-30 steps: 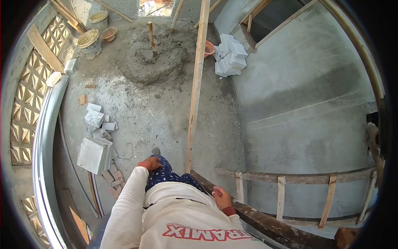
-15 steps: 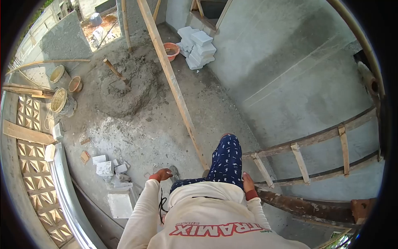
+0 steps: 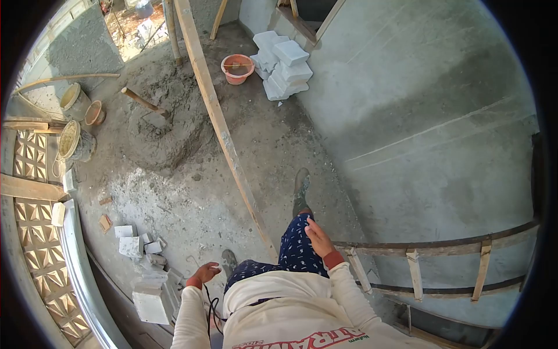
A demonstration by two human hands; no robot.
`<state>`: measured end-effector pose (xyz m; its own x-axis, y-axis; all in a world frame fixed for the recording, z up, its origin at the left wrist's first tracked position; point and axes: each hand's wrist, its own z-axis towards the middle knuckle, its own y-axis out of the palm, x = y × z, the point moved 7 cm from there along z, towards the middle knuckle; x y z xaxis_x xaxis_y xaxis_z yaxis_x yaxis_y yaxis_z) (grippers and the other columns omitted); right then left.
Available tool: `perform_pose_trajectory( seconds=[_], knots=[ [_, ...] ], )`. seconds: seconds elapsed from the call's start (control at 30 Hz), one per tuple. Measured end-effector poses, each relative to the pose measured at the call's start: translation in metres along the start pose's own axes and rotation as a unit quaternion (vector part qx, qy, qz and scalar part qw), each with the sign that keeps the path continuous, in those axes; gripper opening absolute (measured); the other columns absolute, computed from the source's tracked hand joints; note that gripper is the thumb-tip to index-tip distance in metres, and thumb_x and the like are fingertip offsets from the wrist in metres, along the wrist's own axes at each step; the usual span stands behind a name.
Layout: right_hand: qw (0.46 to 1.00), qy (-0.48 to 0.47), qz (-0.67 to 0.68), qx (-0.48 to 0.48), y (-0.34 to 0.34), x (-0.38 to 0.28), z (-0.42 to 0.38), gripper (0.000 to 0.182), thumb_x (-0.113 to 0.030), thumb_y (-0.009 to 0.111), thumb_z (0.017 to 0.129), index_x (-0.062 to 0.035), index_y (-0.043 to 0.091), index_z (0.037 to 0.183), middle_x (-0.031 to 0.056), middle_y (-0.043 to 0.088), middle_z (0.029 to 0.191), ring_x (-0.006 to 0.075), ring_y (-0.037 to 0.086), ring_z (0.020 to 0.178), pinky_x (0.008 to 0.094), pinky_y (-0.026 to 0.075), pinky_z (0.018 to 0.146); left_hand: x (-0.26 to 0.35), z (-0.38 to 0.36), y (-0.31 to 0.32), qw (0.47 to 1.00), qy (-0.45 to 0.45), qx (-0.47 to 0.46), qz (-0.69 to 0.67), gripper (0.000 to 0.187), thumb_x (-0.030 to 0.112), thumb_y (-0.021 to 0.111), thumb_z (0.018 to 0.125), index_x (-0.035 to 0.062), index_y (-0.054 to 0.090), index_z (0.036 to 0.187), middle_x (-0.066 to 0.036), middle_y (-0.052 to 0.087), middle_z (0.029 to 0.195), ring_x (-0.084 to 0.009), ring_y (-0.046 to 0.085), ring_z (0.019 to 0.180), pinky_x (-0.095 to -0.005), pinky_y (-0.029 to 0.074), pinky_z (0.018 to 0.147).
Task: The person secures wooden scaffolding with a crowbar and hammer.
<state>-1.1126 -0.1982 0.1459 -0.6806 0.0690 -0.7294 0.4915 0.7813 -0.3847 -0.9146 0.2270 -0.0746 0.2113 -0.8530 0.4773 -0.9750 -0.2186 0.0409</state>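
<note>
My left hand [image 3: 207, 272] hangs beside my left thigh, fingers loosely apart, holding nothing. In front of my right thigh is my right hand [image 3: 318, 237], its fingers extended and nothing in it. Patterned dark trousers [image 3: 293, 250] cover my legs, and a boot [image 3: 301, 181] shows on the right foot, stretched forward on the concrete floor. A long wooden beam [image 3: 224, 136] slants upward from near my legs, between the two boots.
A wet mortar heap [image 3: 157, 136] with a wooden handle [image 3: 142, 101] lies ahead left. Buckets [image 3: 71, 141] stand by the left wall. An orange basin [image 3: 236, 79] and white blocks [image 3: 285, 72] are ahead. A wooden ladder [image 3: 414, 273] lies right; broken blocks [image 3: 131, 246] lie left.
My right leg has swung forward, showing its boot. My right hand has moved forward and left in the view, my left hand down and left. The basin and block pile now appear closer.
</note>
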Motion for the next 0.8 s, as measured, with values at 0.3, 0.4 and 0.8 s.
perform_pose_trajectory(
  seconds=[0.3, 0.4, 0.8],
  knots=[
    [0.988, -0.085, -0.109, -0.069, -0.142, -0.037, 0.339, 0.047, -0.035, 0.057, 0.102, -0.0045, 0.056, 0.138, 0.0211, 0.06, 0.137, 0.0335, 0.059, 0.124, 0.0393, 0.048, 0.101, 0.137, 0.001, 0.059, 0.903, -0.151, 0.242, -0.322, 0.041, 0.024, 0.069, 0.093, 0.0055, 0.063, 0.129, -0.008, 0.072, 0.104, -0.0188, 0.068, 0.088, -0.0313, 0.053, 0.078],
    [0.995, -0.076, -0.06, -0.019, -0.242, -0.053, 0.451, 0.041, -0.029, 0.057, 0.102, -0.0023, 0.058, 0.134, 0.0196, 0.061, 0.134, 0.0294, 0.06, 0.123, 0.0368, 0.048, 0.102, 0.324, 0.016, 0.053, 0.95, -0.089, 0.253, -0.159, 0.038, 0.022, 0.068, 0.093, 0.0041, 0.063, 0.127, -0.009, 0.072, 0.105, -0.0203, 0.07, 0.093, -0.0332, 0.055, 0.082],
    [0.982, -0.047, 0.031, 0.178, -0.511, -0.168, 0.558, 0.029, -0.023, 0.057, 0.103, -0.0035, 0.061, 0.125, 0.0057, 0.068, 0.112, 0.0146, 0.063, 0.104, 0.0302, 0.049, 0.087, 0.681, 0.133, -0.023, 0.946, 0.07, 0.315, 0.023, 0.035, 0.024, 0.069, 0.089, 0.0024, 0.067, 0.117, -0.019, 0.072, 0.11, -0.0302, 0.073, 0.094, -0.0379, 0.056, 0.085]
  ],
)
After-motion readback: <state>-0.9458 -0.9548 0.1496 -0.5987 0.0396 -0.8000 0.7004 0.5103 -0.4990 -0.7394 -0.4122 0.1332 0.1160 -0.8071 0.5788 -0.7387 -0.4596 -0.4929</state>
